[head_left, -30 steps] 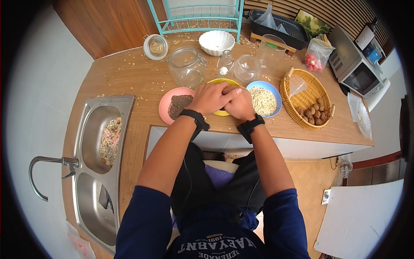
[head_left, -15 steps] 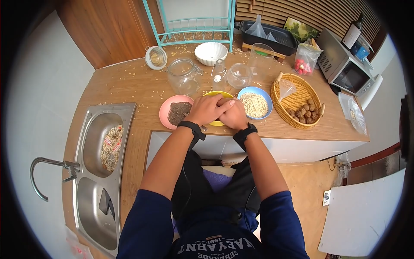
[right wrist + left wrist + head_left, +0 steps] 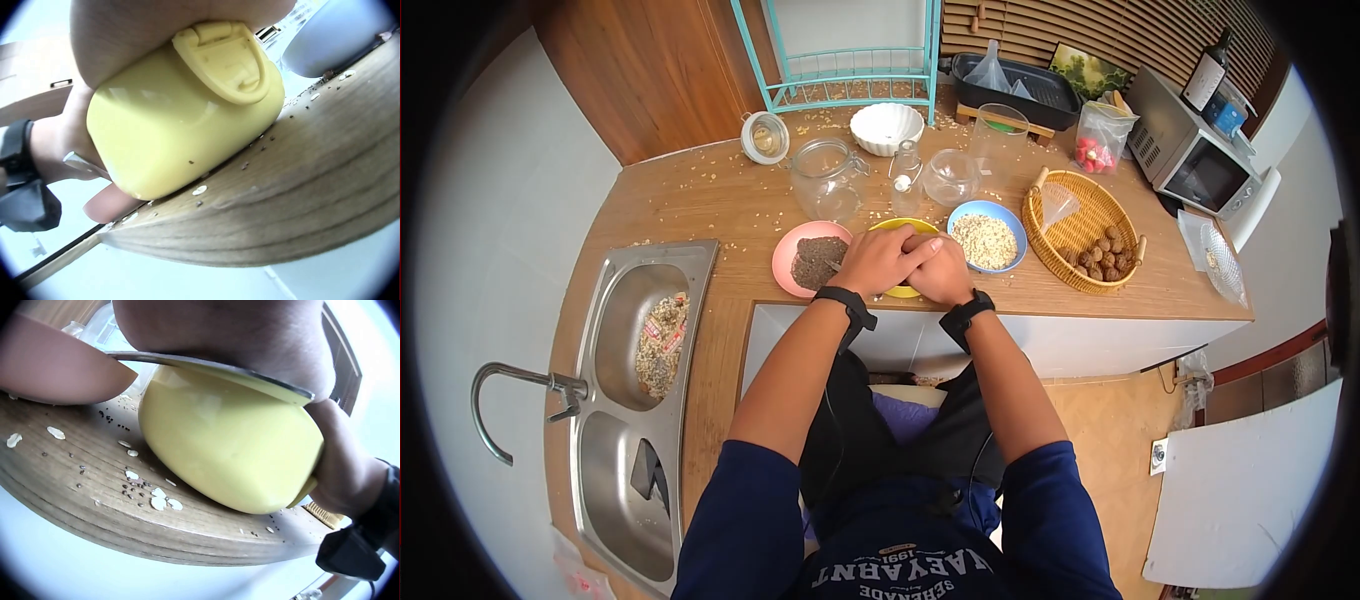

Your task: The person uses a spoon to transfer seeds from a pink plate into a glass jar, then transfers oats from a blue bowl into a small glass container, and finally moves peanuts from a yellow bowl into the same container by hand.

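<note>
My left hand (image 3: 878,262) rests across my right hand (image 3: 943,272), both lying over the yellow bowl (image 3: 905,223). In the left wrist view the bowl (image 3: 225,444) stands on the wooden counter beneath my hands, and the right wrist view shows a hinged tab (image 3: 231,69) on its side. Beside my left hand is a pink bowl (image 3: 784,252) of small dark seeds (image 3: 816,258). A metal spoon handle (image 3: 150,358) reaches from the pink bowl past the yellow one. To the right of my hands sits a blue bowl (image 3: 1017,231) of oats (image 3: 984,241). My hands hide what the yellow bowl contains.
Behind the bowls stand a large glass jar (image 3: 824,178), a small bottle (image 3: 906,173) and a round glass jar (image 3: 951,177). A wicker basket (image 3: 1084,196) with walnuts (image 3: 1106,258) is at right. Loose flakes and seeds dot the counter (image 3: 690,195). The double sink (image 3: 702,270) is at left.
The head view has shifted, so the counter and its things sit slightly more left and lower. My hands keep their place over the yellow bowl.
</note>
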